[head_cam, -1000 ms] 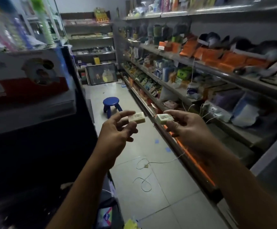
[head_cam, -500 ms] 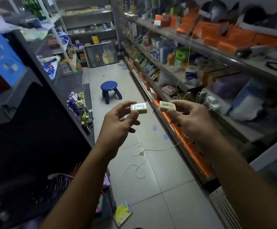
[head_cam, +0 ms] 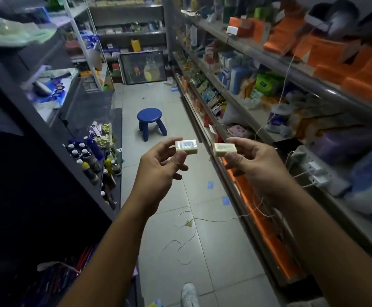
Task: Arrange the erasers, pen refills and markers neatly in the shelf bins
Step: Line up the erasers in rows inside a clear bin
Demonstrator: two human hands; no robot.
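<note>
1. Erasers, two of them, are held up over the aisle floor [head_cam: 165, 229]. The left eraser [head_cam: 186, 146] is pinched between thumb and fingers of the left hand [head_cam: 158, 171], and the right eraser [head_cam: 224, 149] likewise by the right hand [head_cam: 256, 165]. They are near each other but apart.
2. Neither sits in a bin yet, so I judge the placing remains to be done. No markers or refills are in hand.
3. The left shelf [head_cam: 54, 139] carries small bottles [head_cam: 85, 156], with pale blocks [head_cam: 105, 139] behind them, possibly erasers. A dim bin [head_cam: 54, 275] at lower left seems to hold pens, but it is too dark to be sure.
</note>
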